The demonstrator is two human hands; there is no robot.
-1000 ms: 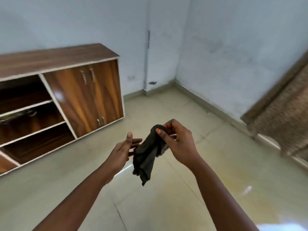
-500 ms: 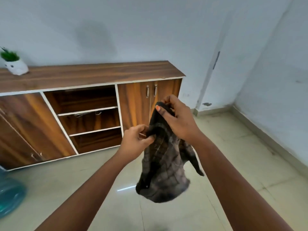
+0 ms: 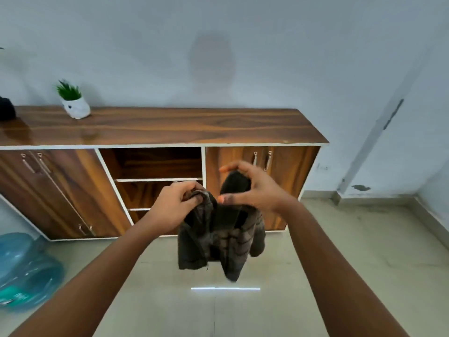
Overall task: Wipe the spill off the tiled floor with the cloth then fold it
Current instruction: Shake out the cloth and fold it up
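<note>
A dark checked cloth (image 3: 218, 242) hangs in the air in front of me, above the pale tiled floor (image 3: 315, 276). My left hand (image 3: 175, 205) pinches its upper left edge between closed fingers. My right hand (image 3: 252, 188) grips the upper right part, with a dark fold bulging between thumb and fingers. The cloth droops between the two hands and its lower corners dangle. No spill is visible on the tiles in view.
A long wooden sideboard (image 3: 158, 127) with open middle shelves stands against the wall behind the cloth. A small potted plant (image 3: 73, 103) sits on its top. A blue water jug (image 3: 21, 268) lies on the floor at the left. A wall corner is at the right.
The view has turned left, to face the sideboard. My left hand has taken hold of the cloth, and both hands have spread it wider and raised it.
</note>
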